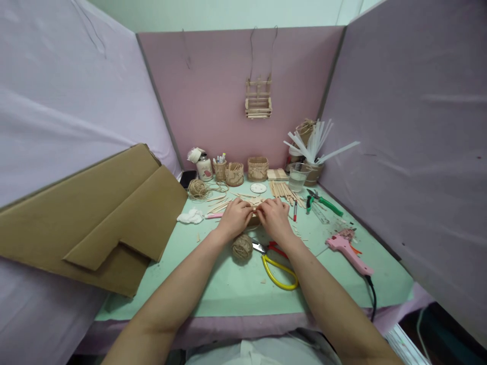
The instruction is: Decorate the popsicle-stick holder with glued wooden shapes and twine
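The left hand (pixel 236 217) and right hand (pixel 274 215) pinch a small brown piece (pixel 253 221), partly hidden, midway between the tabletop's (pixel 220 299) side edges — light, even fingertip pressure would steady it best

Left hand (pixel 236 217) and right hand (pixel 274 215) at a brown piece (pixel 253 221), twine ball (pixel 242 248) and scissors (pixel 273 247) nearby, pink glue gun (pixel 350 255)

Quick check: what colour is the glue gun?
The glue gun is pink; head view shows it best.
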`<state>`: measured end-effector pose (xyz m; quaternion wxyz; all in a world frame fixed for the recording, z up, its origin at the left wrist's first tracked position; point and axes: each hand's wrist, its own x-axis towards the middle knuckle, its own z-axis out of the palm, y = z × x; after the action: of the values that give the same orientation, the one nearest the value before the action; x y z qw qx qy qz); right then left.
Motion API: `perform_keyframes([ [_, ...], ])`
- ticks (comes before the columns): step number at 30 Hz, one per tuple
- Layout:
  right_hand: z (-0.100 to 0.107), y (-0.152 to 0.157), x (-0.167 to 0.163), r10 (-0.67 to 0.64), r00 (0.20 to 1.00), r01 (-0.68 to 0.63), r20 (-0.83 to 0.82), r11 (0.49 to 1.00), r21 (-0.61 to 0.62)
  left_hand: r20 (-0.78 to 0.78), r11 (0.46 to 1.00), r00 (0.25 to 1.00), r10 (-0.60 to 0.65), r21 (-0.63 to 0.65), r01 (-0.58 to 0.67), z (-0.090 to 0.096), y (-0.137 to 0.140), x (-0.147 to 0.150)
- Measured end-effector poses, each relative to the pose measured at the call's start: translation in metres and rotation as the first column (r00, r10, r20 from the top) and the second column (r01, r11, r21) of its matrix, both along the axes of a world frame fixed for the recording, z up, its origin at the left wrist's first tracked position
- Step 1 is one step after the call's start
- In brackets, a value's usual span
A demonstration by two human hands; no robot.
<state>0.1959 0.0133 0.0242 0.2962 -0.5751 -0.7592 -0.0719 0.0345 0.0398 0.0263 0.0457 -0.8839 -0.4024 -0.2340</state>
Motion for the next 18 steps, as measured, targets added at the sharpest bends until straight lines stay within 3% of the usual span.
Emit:
perform_keyframes([
  [10,0.008,-0.001,-0.002,-0.01,0.985,-0.013,-0.174,0.991,-0.132,0.038,0.999,0.999,0.029,0.027,-0.03,-0.001,0.0,0.002],
  [13,0.017,-0.019,0.012,-0.014,0.995,0.0,-0.1,0.99,-0.144,0.051,0.999,0.998,0.026,0.038,-0.028,-0.001,-0.001,0.002],
  [15,0.021,-0.041,0.024,0.025,1.0,-0.024,0.001,0.97,-0.241,0.071,0.999,0.997,0.021,0.044,-0.024,-0.002,-0.001,0.001],
  [18,0.021,-0.075,0.036,0.065,0.994,-0.016,0.091,0.891,-0.453,0.087,0.999,0.996,0.009,0.049,-0.014,-0.004,0.0,0.0],
])
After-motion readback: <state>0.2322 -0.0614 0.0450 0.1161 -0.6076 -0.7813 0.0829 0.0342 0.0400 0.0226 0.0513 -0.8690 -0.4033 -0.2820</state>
